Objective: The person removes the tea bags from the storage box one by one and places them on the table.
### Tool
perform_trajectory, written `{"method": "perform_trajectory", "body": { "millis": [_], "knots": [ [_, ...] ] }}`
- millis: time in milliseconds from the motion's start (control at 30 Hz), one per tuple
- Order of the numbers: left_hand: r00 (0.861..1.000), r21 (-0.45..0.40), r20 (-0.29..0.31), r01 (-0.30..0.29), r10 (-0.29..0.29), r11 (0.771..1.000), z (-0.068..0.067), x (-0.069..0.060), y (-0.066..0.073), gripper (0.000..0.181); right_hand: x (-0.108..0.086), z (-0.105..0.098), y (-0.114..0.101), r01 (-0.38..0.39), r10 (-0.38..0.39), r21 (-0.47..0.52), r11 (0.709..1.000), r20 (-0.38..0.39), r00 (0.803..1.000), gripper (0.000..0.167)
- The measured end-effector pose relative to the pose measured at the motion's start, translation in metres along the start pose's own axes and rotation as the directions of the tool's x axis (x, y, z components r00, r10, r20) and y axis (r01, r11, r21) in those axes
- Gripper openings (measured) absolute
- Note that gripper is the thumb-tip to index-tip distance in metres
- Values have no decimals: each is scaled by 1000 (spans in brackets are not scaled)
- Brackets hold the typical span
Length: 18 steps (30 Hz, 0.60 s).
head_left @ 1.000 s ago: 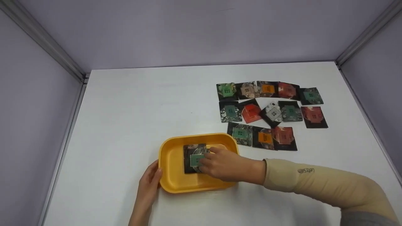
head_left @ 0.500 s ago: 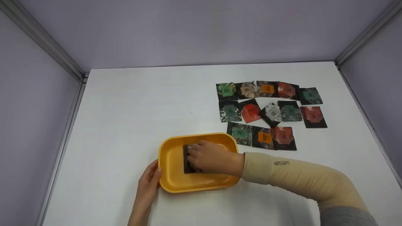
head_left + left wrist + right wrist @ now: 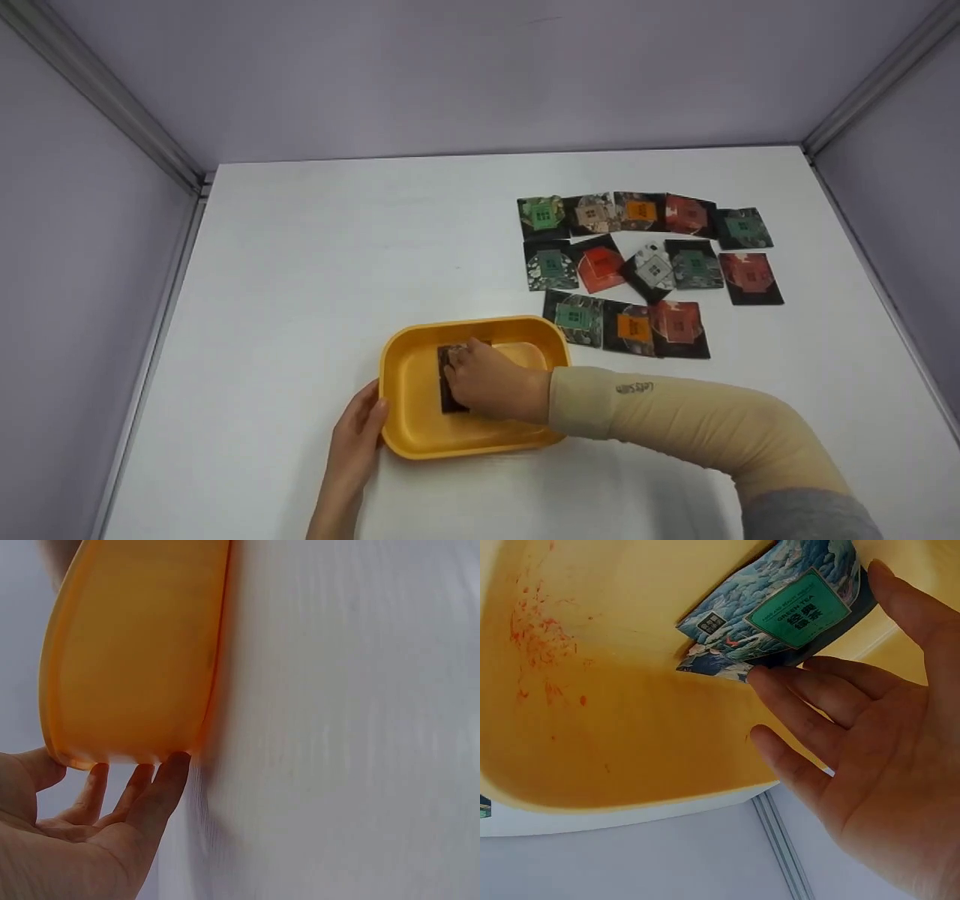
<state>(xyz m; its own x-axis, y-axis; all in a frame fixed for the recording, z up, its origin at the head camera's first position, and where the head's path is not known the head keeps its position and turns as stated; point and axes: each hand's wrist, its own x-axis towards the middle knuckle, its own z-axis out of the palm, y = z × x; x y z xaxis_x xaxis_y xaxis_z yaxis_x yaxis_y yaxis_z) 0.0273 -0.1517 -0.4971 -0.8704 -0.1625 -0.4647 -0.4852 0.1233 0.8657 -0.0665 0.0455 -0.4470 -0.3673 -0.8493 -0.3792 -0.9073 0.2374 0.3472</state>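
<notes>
The yellow plastic tray (image 3: 409,439) stands at the front of the table. My left hand (image 3: 358,431) holds its left end, thumb at the rim and fingers against the outer wall; in the left wrist view the fingertips (image 3: 174,765) touch the tray's end wall (image 3: 135,675). Inside the tray lies a green tea sachet (image 3: 780,607) with a blue mountain print and a green label. My right hand (image 3: 491,382) grips it, thumb at one edge and fingertips at the opposite one. From the head view, the hand covers most of the sachet (image 3: 448,394).
Several more sachets lie in three rough rows on the white table (image 3: 322,247), right of and behind the tray. The nearest, a green-labelled sachet (image 3: 574,319), lies close by the tray's back right corner. Grey-lilac panels (image 3: 480,82) wall the table's back and sides.
My right hand has moved left over the sachet in the tray and now covers its label. The left hand and the tray have stayed in place.
</notes>
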Motion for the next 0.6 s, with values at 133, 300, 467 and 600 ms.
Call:
{"method": "perform_trajectory", "body": {
  "millis": [133, 300, 467, 600],
  "knots": [
    [1000, -4, 6, 1, -1, 1000, 0, 0, 1, 61, 2, 1, -2, 14, -13, -35, 999, 32, 999, 38],
    [1000, -2, 8, -1, 1, 1000, 0, 0, 1, 62, -1, -1, -3, 20, -19, -13, 1000, 46, 999, 40],
    [1000, 1, 3, -17, 17, 1000, 0, 0, 2, 63, -6, -4, -4, 42, -42, 22, 999, -23, 999, 31],
    [1000, 1, -5, -29, 29, 1000, 0, -1, 2, 62, -8, -6, -5, 75, -74, 8, 997, -122, 990, 25]
  ]
}}
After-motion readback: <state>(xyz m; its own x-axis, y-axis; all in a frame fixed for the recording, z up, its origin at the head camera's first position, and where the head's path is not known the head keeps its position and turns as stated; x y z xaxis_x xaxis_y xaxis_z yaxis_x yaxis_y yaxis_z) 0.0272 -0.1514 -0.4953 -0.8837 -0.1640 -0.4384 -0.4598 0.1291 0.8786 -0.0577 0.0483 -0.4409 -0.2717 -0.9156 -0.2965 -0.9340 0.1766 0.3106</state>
